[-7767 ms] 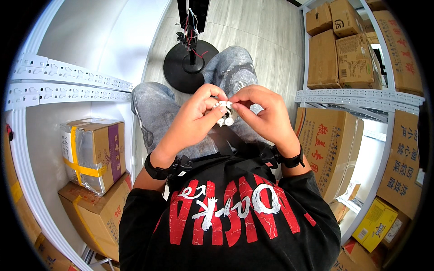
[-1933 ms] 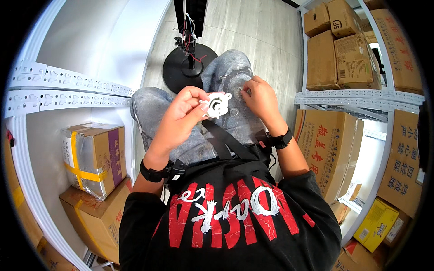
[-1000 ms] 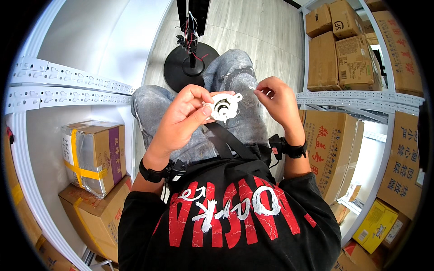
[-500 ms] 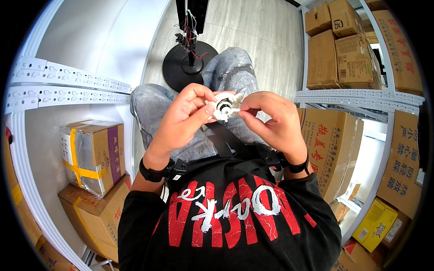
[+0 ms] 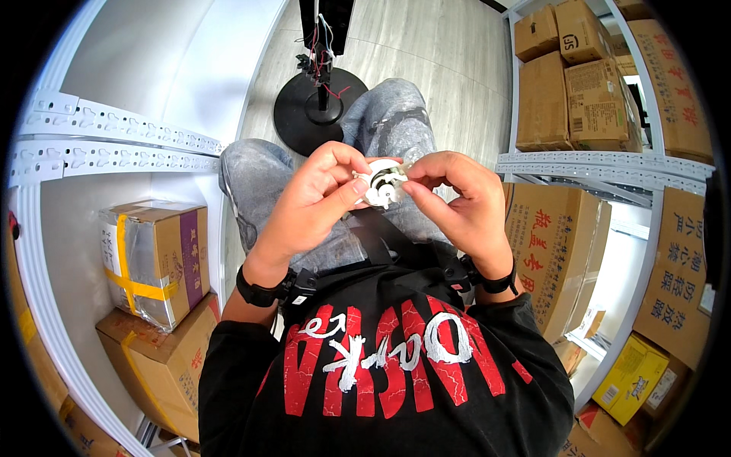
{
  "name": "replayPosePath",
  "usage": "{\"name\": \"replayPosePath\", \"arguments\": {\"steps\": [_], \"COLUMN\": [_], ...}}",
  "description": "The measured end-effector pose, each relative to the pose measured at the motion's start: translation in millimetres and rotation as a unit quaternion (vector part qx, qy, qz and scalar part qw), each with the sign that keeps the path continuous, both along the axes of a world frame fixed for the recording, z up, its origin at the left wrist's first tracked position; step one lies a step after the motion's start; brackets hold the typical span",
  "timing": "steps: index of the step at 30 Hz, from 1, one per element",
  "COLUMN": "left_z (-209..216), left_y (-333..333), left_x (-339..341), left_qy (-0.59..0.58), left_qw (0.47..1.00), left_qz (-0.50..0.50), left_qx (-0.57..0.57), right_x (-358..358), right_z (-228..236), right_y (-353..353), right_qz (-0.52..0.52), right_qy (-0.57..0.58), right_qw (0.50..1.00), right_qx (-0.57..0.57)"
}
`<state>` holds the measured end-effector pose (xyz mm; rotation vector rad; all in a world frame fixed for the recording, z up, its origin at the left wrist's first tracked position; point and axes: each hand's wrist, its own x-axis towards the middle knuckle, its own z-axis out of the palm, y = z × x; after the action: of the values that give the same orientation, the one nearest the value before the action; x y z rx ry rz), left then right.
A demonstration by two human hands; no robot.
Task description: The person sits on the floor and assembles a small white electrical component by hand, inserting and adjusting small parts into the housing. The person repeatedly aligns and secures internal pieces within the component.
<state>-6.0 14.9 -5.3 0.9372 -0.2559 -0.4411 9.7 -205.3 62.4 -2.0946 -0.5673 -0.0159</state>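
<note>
Above my lap is a small round white plastic part (image 5: 387, 193) with a dark ring inside its opening and small white projections. My left hand (image 5: 314, 192) pinches its left side between thumb and fingers. On the opposite side, my right hand (image 5: 461, 195) has thumb and index finger closed at the rim, on a small white bit of the part. Whether that bit is a separate piece, I cannot tell. The fingertips hide both edges of the part.
Ahead stands a black pole on a round base (image 5: 320, 112), with loose wires (image 5: 324, 67). A white metal rack (image 5: 114, 126) with taped cartons (image 5: 156, 263) is at the left. Brown cartons (image 5: 560, 251) and a yellow box (image 5: 630, 378) fill the right rack.
The white part has turned slightly and its dark ring shows less. My right thumb and index finger have shifted a little over its right rim. My left hand keeps its hold.
</note>
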Motion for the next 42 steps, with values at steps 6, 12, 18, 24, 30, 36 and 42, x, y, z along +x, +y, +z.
{"name": "replayPosePath", "arguments": {"steps": [6,12,18,24,30,36,42], "left_z": [4,1,1,0,0,2,2], "left_y": [-4,-5,-8,-7,-7,-12,-11], "left_x": [-1,-2,-3,-3,-3,-3,-3], "left_qy": [-0.013,-0.006,0.022,0.010,0.004,-0.010,0.002], "left_qw": [1.000,0.999,0.999,1.000,1.000,0.998,0.999], "left_qz": [0.017,0.020,0.028,0.025,0.030,0.051,0.046], "left_qx": [-0.017,-0.037,-0.033,-0.007,-0.002,0.018,0.007], "right_x": [0,1,-1,0,-2,-3,-2], "right_z": [1,-5,-4,-10,-10,-15,-14], "right_y": [-1,-2,2,7,10,11,12], "right_qz": [0.011,0.006,-0.021,-0.022,-0.040,-0.045,-0.042], "right_qy": [-0.016,-0.084,-0.099,-0.151,-0.127,-0.116,-0.109], "right_qw": [1.000,0.996,0.995,0.988,0.991,0.990,0.992], "right_qx": [-0.009,-0.010,-0.008,-0.027,-0.035,-0.060,-0.037]}}
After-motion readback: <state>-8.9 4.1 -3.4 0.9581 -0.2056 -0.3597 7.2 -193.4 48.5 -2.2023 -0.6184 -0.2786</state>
